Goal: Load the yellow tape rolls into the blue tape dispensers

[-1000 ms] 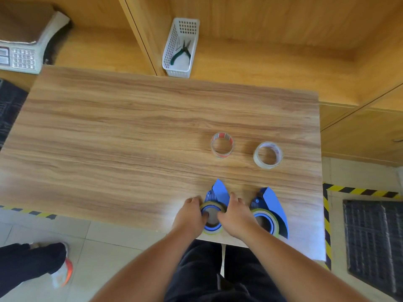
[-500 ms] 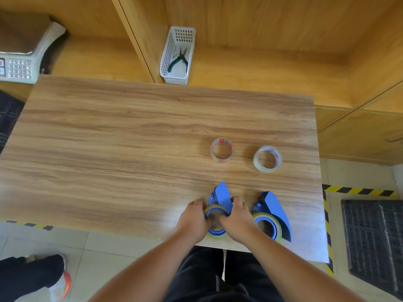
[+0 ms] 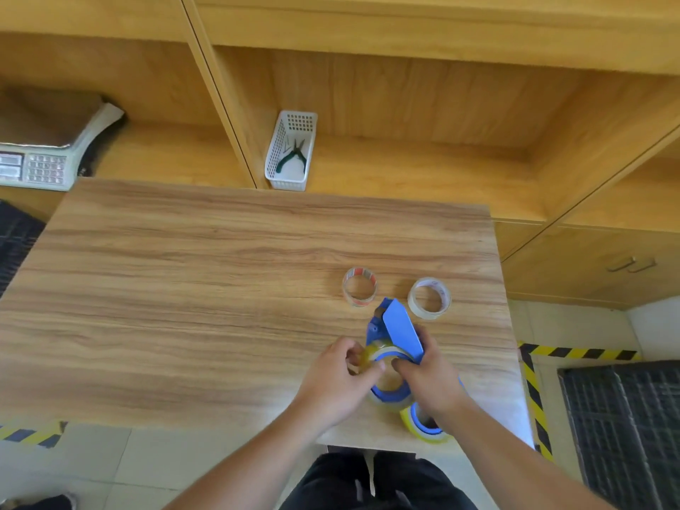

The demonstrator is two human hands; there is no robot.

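A blue tape dispenser (image 3: pixel 399 327) with a yellow tape roll (image 3: pixel 382 353) in it is lifted off the wooden table (image 3: pixel 184 288). My right hand (image 3: pixel 428 377) grips the dispenser body from the right. My left hand (image 3: pixel 340 380) pinches the yellow roll at its left side. A second blue dispenser with a yellow roll (image 3: pixel 423 427) lies near the table's front edge, partly hidden under my right wrist.
Two clear tape rolls lie beyond the hands, one with red print (image 3: pixel 360 287) and one whitish (image 3: pixel 429 298). A white basket with pliers (image 3: pixel 290 150) and a scale (image 3: pixel 40 160) sit on the shelf behind. Striped floor tape and a black mat are to the right.
The left dispenser has been raised off the table and tilted up, both hands still on it. The camera has moved closer; the right dispenser now sits under my right wrist.
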